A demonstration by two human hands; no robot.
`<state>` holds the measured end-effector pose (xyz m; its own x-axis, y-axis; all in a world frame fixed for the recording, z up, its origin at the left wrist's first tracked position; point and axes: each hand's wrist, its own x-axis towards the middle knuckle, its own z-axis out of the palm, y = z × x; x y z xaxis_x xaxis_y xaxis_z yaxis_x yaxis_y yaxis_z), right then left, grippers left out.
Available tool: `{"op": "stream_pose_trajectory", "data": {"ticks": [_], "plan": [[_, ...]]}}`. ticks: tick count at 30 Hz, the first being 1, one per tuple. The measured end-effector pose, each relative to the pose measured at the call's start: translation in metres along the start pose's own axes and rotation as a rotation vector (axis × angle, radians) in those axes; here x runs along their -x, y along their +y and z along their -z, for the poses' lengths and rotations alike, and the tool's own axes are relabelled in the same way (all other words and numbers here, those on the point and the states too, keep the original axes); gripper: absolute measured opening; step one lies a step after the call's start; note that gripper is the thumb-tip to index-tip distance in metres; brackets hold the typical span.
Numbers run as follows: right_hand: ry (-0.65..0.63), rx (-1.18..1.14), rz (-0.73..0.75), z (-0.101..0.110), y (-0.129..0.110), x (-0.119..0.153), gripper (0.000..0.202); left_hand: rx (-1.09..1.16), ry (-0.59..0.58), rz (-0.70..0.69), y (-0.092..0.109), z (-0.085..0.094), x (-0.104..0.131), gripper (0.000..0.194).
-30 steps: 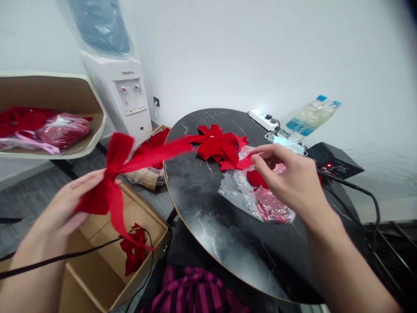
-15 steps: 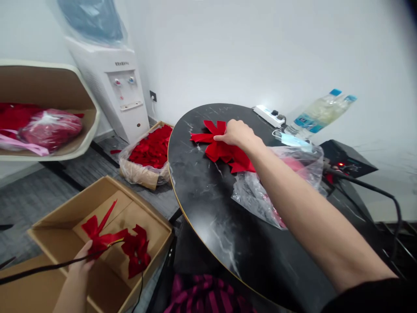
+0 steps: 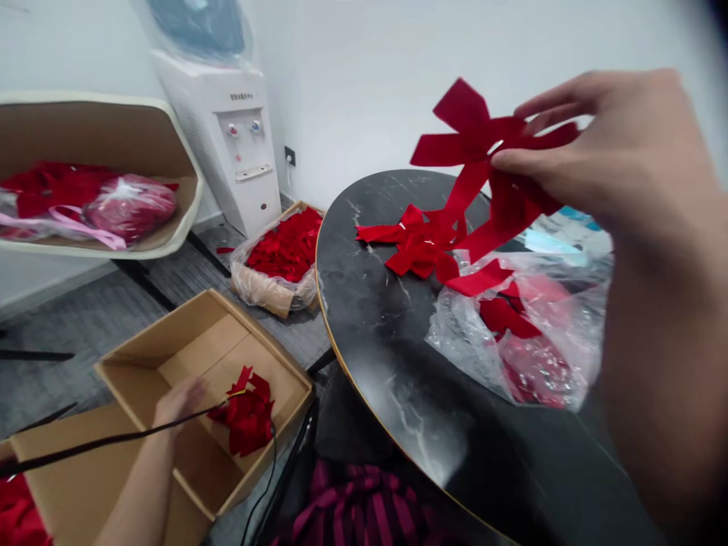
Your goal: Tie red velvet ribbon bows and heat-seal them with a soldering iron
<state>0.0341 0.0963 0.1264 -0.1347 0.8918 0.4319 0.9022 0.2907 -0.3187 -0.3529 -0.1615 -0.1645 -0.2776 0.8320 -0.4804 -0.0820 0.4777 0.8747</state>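
My right hand (image 3: 591, 144) is raised over the black round table (image 3: 364, 334), pinching a red ribbon bow (image 3: 472, 136) between thumb and fingers. Below it, more red bows (image 3: 421, 243) lie on the tabletop beside a clear plastic bag (image 3: 546, 341) with red pieces in it. Over the open cardboard box (image 3: 210, 356) is my left hand (image 3: 182, 402), blurred, its fingers too smeared to read. Red bows (image 3: 247, 417) rest in the right side of that box, just right of my left hand. A black cable crosses by that hand.
A plastic-lined box of red bows (image 3: 284, 250) stands on the floor beyond the table. At the left is a chair (image 3: 187, 220) holding red items and a pink ribbon. A white water dispenser (image 3: 244, 152) stands by the wall. A blue mask (image 3: 551, 246) lies near the bag.
My right hand has lifted a red bow up from the table towards the camera. The red bow that my left hand held is no longer in it. The view has shifted left.
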Motion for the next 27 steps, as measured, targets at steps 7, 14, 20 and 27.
{"op": "stream_pose_trajectory", "data": {"ticks": [7, 14, 20, 27], "plan": [[0.325, -0.102, 0.362, 0.016, -0.015, 0.128, 0.05, -0.095, -0.392, -0.28, 0.177, -0.079, 0.028, 0.029], [-0.053, -0.286, 0.473, 0.022, 0.015, 0.222, 0.038, -0.031, -0.701, -0.556, 0.206, -0.234, 0.063, 0.027], [-0.051, -0.261, -0.027, 0.061, 0.121, 0.194, 0.015, -0.002, -0.865, -0.22, 0.22, -0.266, 0.048, 0.052], [-0.33, -0.145, 0.068, -0.016, 0.167, 0.142, 0.018, -0.485, -0.957, -0.498, 0.266, -0.307, 0.046, 0.02]]}}
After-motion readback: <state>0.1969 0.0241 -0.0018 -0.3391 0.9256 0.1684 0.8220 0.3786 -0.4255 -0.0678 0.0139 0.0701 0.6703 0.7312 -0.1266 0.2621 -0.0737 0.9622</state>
